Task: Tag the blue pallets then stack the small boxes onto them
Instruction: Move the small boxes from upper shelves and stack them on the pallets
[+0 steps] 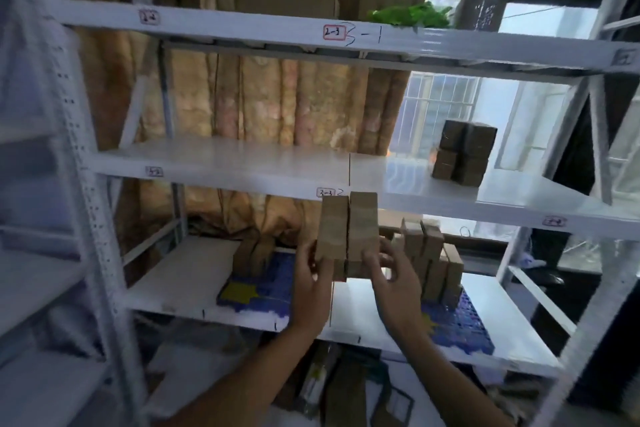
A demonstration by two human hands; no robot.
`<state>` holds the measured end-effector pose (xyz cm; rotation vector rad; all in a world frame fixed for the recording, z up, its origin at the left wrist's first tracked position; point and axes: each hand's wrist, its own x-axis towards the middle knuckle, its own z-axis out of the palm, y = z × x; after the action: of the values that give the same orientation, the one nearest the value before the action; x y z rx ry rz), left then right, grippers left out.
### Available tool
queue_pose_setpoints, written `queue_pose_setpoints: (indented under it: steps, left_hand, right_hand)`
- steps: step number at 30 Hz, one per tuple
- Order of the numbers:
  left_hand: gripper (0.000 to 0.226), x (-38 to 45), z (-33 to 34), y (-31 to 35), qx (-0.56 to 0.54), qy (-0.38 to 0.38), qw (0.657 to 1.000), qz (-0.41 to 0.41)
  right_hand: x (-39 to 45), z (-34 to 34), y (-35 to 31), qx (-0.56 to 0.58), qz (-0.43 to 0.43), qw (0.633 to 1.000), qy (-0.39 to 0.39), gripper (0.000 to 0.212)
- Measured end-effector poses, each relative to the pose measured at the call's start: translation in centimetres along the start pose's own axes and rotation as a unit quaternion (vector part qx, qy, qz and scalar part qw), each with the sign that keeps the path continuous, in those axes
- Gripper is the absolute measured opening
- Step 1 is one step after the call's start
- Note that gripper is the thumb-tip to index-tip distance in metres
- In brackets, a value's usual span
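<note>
Both hands carry boxes (348, 236) between the pallets

Left hand (311, 282) and right hand (394, 282) clamp the block from the sides; the middle boxes could slip out

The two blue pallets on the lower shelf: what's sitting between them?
In the head view, bare white shelf separates the left pallet from the right pallet. In front of that gap, both hands, left and right, hold small boxes.

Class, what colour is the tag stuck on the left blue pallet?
Yellow tag, best seen in the head view.
</note>
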<state>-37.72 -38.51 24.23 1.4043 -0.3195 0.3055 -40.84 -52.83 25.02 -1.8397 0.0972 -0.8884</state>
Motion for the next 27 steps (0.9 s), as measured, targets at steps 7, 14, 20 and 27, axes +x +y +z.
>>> queue_pose_setpoints:
  steps: [7, 14, 20, 27]
  left_hand:
    - [0.022, -2.5, -6.6, -8.2, 0.085, 0.047, 0.992, -0.081]
    - [0.033, 3.5, -10.1, -16.0, 0.132, 0.037, 0.975, -0.175]
    - [0.045, 12.9, -11.8, -23.0, 0.210, 0.000, 0.956, -0.204]
    - [0.036, 19.6, -12.3, -29.9, 0.221, -0.013, 0.943, -0.250]
  right_hand:
    - [-6.2, 6.5, 5.6, 0.006, 0.106, 0.989, -0.104, 0.040]
    - [-4.0, 14.3, 11.0, 0.039, 0.210, 0.967, -0.140, 0.036]
    - [1.2, 22.7, 17.1, 0.077, 0.282, 0.944, -0.152, 0.042]
    - [5.5, 29.2, 22.6, 0.061, 0.349, 0.925, -0.136, 0.051]
